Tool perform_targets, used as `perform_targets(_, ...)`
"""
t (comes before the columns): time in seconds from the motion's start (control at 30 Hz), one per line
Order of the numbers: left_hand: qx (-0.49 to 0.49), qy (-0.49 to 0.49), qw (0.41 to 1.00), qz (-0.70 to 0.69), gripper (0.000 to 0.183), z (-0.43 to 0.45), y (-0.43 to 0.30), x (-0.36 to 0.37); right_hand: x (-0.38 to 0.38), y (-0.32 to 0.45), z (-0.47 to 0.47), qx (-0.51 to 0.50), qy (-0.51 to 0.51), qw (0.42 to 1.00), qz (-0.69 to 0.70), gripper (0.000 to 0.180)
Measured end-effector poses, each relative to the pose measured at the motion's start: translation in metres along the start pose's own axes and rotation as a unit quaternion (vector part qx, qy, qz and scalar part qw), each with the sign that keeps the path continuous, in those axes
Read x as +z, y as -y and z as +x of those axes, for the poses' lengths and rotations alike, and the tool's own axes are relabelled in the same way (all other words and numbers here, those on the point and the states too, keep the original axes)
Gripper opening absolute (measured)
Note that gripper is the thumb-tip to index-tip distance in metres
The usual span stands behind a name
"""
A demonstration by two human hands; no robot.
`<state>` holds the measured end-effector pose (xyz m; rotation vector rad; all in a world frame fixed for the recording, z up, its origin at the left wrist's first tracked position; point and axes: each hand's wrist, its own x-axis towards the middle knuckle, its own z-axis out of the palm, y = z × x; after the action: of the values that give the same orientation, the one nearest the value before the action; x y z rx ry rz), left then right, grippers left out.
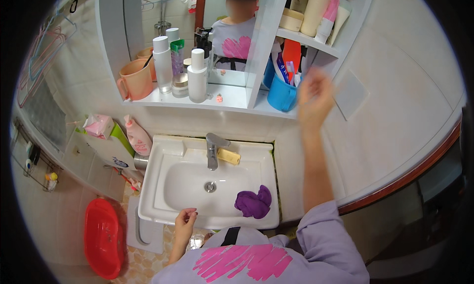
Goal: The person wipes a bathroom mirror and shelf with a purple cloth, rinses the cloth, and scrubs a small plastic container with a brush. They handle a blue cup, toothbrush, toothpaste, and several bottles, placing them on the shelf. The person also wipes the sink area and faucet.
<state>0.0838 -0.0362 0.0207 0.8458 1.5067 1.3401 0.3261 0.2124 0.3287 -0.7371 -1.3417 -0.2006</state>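
Observation:
My right hand (pixel 315 93) is raised and blurred, just right of a blue plastic mug (pixel 282 94) on the cabinet shelf. Toothpaste (pixel 280 66), a toothbrush (pixel 291 70) and an orange-red item (pixel 291 52) stand in that mug. Whether this hand holds anything is hidden by the blur. Low in front of me, my left hand (pixel 186 218) hovers at the front rim of the white washbasin (pixel 152 195), its fingers loosely curled with nothing seen in them. A crumpled purple cloth (pixel 254 202) lies on the basin's right front side.
A chrome faucet (pixel 212 150) rises at the basin's back beside a yellow soap dish (pixel 229 156). Bottles (pixel 197 76) and an orange mug (pixel 137 80) line the mirror shelf (pixel 237 102). A pink pump bottle (pixel 137 136) stands left; a red plastic tub (pixel 103 239) is lower left.

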Motion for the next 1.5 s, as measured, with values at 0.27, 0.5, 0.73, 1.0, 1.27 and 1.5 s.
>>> perform_targets(0.27,-0.022,0.053,0.997,0.042,0.017,0.001,0.005,0.008,-0.105,-0.058,-0.305,0.181,0.773,0.566,-0.22,0.047)
perform_targets(0.5,-0.017,0.107,0.991,0.073,0.017,0.008,0.0,0.024,-0.139,-0.068,-0.378,0.215,0.694,0.631,-0.273,0.045)
perform_targets(0.73,0.021,0.143,0.984,0.102,0.015,0.012,-0.008,0.041,-0.121,-0.075,-0.325,0.605,0.323,0.724,0.078,0.026)
perform_targets(1.0,0.055,0.179,0.981,0.058,0.014,0.017,-0.004,0.05,-0.088,-0.021,-0.129,0.379,0.08,0.914,0.12,0.028)
perform_targets(1.27,0.434,0.133,0.89,0.035,0.029,0.11,-0.232,0.205,-0.073,-0.004,-0.067,0.267,-0.037,0.955,0.121,0.033)
perform_targets(1.5,0.49,-0.003,0.867,0.092,0.027,0.161,-0.256,0.286,-0.092,0.007,-0.082,0.309,-0.034,0.945,0.097,0.034)
